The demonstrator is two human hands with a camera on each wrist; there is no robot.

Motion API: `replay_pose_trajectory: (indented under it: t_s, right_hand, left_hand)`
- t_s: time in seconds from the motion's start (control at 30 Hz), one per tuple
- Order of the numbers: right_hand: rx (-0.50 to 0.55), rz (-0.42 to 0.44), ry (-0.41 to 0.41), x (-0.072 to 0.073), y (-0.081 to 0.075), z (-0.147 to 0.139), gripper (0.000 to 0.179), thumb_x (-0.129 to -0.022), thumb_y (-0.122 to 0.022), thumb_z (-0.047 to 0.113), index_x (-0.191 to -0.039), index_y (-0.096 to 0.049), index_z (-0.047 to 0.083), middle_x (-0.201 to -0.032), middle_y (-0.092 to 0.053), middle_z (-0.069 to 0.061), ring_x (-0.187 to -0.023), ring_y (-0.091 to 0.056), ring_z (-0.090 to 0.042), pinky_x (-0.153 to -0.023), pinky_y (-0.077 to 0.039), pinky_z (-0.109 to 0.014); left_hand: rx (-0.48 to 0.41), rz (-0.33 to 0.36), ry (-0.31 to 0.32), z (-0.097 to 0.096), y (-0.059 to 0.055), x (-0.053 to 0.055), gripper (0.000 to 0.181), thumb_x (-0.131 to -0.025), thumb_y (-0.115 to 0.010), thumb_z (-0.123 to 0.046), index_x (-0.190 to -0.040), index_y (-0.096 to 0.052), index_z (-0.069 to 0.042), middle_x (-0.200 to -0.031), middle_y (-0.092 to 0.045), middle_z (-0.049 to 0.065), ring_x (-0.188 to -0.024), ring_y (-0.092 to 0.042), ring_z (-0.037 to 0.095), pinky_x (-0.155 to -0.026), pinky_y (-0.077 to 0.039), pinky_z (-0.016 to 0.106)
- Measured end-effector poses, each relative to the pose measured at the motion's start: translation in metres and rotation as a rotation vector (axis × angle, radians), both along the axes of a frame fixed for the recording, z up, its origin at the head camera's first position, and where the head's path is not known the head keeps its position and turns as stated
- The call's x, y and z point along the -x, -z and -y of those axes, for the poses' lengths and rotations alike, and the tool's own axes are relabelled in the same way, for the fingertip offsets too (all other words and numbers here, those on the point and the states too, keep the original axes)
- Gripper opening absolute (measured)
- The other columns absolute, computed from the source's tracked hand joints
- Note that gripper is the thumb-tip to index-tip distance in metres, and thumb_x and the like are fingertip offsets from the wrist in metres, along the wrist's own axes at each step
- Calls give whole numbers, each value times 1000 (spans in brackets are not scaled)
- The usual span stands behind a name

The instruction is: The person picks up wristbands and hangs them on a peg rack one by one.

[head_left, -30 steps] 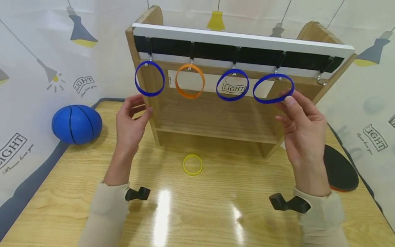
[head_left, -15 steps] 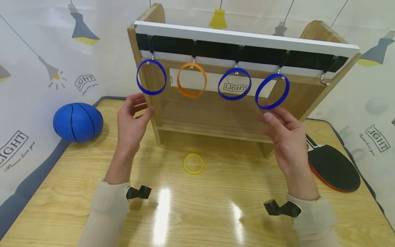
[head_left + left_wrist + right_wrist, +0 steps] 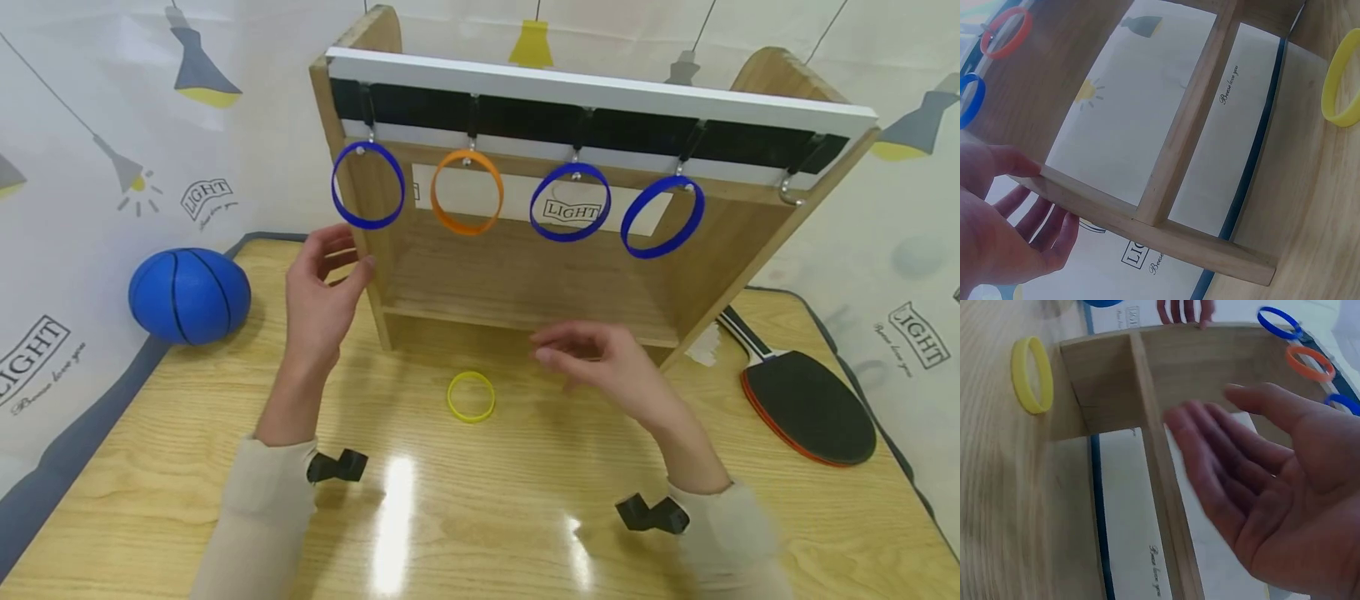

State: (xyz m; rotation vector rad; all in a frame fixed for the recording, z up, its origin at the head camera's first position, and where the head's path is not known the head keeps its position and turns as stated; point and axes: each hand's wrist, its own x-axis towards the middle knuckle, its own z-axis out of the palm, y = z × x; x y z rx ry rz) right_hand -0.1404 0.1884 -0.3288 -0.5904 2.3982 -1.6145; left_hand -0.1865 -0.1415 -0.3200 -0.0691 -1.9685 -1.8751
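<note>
A wooden rack [image 3: 525,325] stands on the table, a row of metal hooks along its black and white front strip. From the hooks hang a blue wristband [image 3: 368,185] at the left, an orange wristband [image 3: 467,192], a blue wristband [image 3: 570,202] and another blue wristband [image 3: 662,217]. My left hand [image 3: 321,308] holds the rack's left side panel [image 3: 1147,228], thumb on one side and fingers on the other. On the tabletop in front lies a yellow wristband [image 3: 471,397]. To its right, my right hand [image 3: 600,367] hovers, holding nothing, fingers bent loosely.
A blue ball [image 3: 190,296] rests on the table left of the rack. Right of it lies a table tennis paddle [image 3: 810,404], black side up. The rightmost hook [image 3: 791,196] carries no band. A printed cloth [image 3: 97,208] surrounds the table's back and sides.
My right hand let go of the rightmost blue wristband, which now hangs on its hook, then moved down and left towards the yellow wristband. The left hand stayed on the rack.
</note>
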Motion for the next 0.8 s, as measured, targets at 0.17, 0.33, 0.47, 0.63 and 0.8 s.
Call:
replay_pose_trajectory:
  t_s: [0.17,0.33,0.47,0.63,0.8]
  right_hand:
    - [-317,-84,-74,1,8,30,22,-93,-68,19,-112,-71,8,-92,-70,0,-79,-66,-19,-66,-55,-32]
    - [-630,-141,-21,0,14,55,28,-90,-69,27,-113,-71,12,-89,-68,10,-77,-62,-9,-68,-50,-33]
    - [-706,-137,17,1,23,66,32,-88,-72,31,-113,-72,12,-87,-69,11,-79,-63,-12,-71,-49,-40]
    - [-709,-104,10,2,37,69,31,-88,-73,30,-113,-72,11,-89,-70,7,-82,-64,-11,-77,-51,-37]
    - [-719,-74,-11,3,46,71,32,-88,-72,34,-113,-71,13,-92,-69,7,-84,-63,-9,-77,-50,-36]
  left_hand:
    - [3,4,-3,1,0,0,37,-89,-70,-8,-125,-61,-11,-122,-60,8,-110,-56,22,-87,-50,33]
    - [7,13,0,0,1,-1,38,-90,-70,-9,-126,-61,-11,-123,-60,8,-111,-56,23,-88,-50,33]
    - [3,13,5,-1,1,0,38,-90,-69,-8,-126,-60,-11,-123,-60,8,-111,-56,23,-88,-50,33]
    - [10,7,15,-2,1,0,38,-90,-70,-9,-127,-60,-11,-124,-59,8,-111,-56,23,-88,-50,33]
    - [11,7,7,0,0,0,38,-90,-70,-9,-127,-60,-11,-124,-59,8,-111,-55,24,-87,-50,33]
